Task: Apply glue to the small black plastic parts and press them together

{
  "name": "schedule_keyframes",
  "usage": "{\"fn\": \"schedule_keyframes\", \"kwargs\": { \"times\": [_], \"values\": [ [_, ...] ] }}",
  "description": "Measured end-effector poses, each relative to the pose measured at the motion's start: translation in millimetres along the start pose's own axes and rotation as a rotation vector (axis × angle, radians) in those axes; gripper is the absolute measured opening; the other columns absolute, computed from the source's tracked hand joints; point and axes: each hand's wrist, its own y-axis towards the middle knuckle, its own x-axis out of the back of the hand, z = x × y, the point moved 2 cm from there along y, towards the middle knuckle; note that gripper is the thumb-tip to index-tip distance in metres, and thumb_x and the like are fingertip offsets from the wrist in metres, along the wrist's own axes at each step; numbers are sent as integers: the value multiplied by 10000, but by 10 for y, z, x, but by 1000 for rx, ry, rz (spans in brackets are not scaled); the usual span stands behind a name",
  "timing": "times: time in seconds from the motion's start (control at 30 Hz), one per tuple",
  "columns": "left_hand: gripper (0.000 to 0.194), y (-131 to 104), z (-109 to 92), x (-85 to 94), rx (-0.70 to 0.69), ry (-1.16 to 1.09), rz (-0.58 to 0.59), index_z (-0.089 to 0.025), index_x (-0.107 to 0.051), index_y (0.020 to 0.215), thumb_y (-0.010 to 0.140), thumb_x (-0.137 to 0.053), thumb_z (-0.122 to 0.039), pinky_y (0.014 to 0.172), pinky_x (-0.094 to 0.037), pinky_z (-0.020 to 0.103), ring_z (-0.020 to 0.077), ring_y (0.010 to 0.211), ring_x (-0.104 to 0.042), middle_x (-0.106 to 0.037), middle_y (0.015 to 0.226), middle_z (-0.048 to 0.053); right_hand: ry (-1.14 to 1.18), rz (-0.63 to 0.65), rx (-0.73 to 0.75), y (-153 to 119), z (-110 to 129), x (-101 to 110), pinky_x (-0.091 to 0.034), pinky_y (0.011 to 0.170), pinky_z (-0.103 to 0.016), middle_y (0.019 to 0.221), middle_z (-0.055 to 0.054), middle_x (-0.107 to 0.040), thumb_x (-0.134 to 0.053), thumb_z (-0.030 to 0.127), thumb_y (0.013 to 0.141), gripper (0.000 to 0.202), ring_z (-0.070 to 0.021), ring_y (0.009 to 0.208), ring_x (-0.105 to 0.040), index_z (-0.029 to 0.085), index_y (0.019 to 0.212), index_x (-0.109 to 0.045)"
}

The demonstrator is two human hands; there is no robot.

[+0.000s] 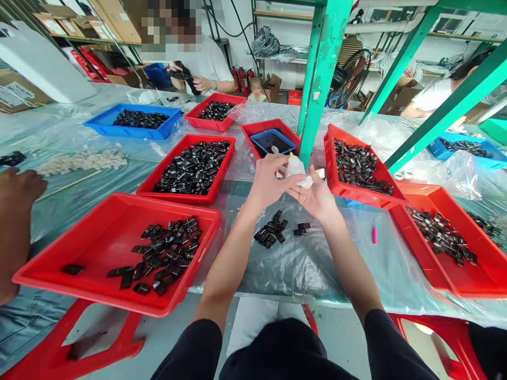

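Above the middle of the table, my left hand (269, 177) is closed around a small white bottle (295, 164) with a yellowish tip. Close beside it, my right hand (317, 198) holds a crumpled white cloth (308, 181), which may be tissue; its fingers are bent and partly hidden. Below both hands, a loose heap of small black plastic parts (271, 230) lies on the plastic sheeting, with a smaller group of black parts (301, 228) to its right. Behind the hands, a blue tray (273, 138) sits inside a red tray (247, 129).
Red trays of black parts stand left (114, 211) and right (330, 158). A green post (317, 79) rises behind my hands. A pink-handled tool (374, 235) lies at right. Another person's hand (19, 187) is at far left; a co-worker (209, 58) handles something black across the table.
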Motion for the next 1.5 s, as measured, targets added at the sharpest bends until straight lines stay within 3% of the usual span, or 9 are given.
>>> {"fn": "schedule_keyframes", "kwargs": {
  "times": [0.27, 0.57, 0.7, 0.8, 0.97, 1.13, 1.27, 1.4, 1.5],
  "values": [
    [295, 6, 347, 255, 135, 158, -301, -193, -710, 1075, 866, -747, -398, 1001, -501, 402, 256, 1086, -669, -749, 1113, 76, -165, -55, 266, -53, 42, 117, -601, 1070, -426, 1223, -45, -772, -733, 357, 922, 188, -209, 1189, -718, 215, 1045, -728],
    [310, -295, 1325, 195, 716, 445, 1, -238, -711, 1089, 832, -761, -406, 931, -513, 392, 318, 1127, -708, -785, 1142, 108, -195, -142, -146, 577, -432, 223, -602, 1010, -395, 1319, -105, -723, -590, 267, 977, 289, -172, 1105, -731, 210, 1260, -593],
    [360, -372, 1439, 150, 775, 475, 20, -236, -695, 1170, 847, -740, -387, 962, -504, 431, 350, 1192, -682, -757, 1242, 146, -569, -113, -196, 898, -531, 55, -596, 1005, -460, 1563, -164, -531, -548, 438, 1004, 621, -236, 1283, -639, 228, 1562, -373],
    [382, -401, 1492, 110, 799, 479, 33, -218, -684, 1209, 857, -731, -358, 985, -497, 441, 358, 1237, -663, -732, 1302, 167, -1026, -110, 3, 926, -524, 50, -466, 1164, -518, 1674, -202, -370, -655, 391, 936, 794, -296, 1448, -499, 172, 1623, -321],
    [460, -457, 1613, 84, 815, 434, 45, -201, -651, 1304, 870, -724, -332, 1027, -481, 438, 349, 1278, -644, -702, 1365, 168, -1389, 85, 172, 621, -519, 236, -489, 1108, -450, 1299, -152, -728, -609, 272, 958, 385, -299, 1207, -675, 144, 1313, -686],
    [686, -637, 1485, 174, 712, 357, -110, -164, -524, 1471, 844, -759, -309, 1052, -479, 357, 280, 1289, -635, -659, 1439, 155, -1487, 150, 245, 125, -404, 522, -529, 970, -380, 1071, -91, -791, -614, 235, 946, 235, -236, 963, -717, 188, 1114, -771],
    [339, -814, 1134, 288, 581, 342, -269, -200, -684, 1245, 961, -606, -369, 990, -497, 316, 217, 1066, -717, -778, 1189, 80, -1563, 92, 200, -187, -311, 748, -519, 896, -364, 1030, -84, -789, -619, 263, 958, 242, -232, 896, -708, 193, 1138, -764],
    [325, -843, 874, 232, 491, 313, -73, -193, -760, 910, 976, -570, -448, 856, -501, 305, 210, 864, -718, -800, 901, 61, -1611, 148, 128, -294, -309, 901, -501, 901, -353, 1101, -102, -788, -650, 230, 939, 270, -241, 942, -713, 183, 1187, -747],
    [383, -808, 766, 38, 389, 292, 153, -194, -767, 853, 1005, -511, -436, 803, -484, 318, 218, 810, -701, -790, 836, 61, -1619, 6, 145, -256, -303, 1021, -497, 894, -353, 1092, -111, -786, -625, 212, 947, 273, -241, 938, -708, 173, 1188, -747]
  ]
}}
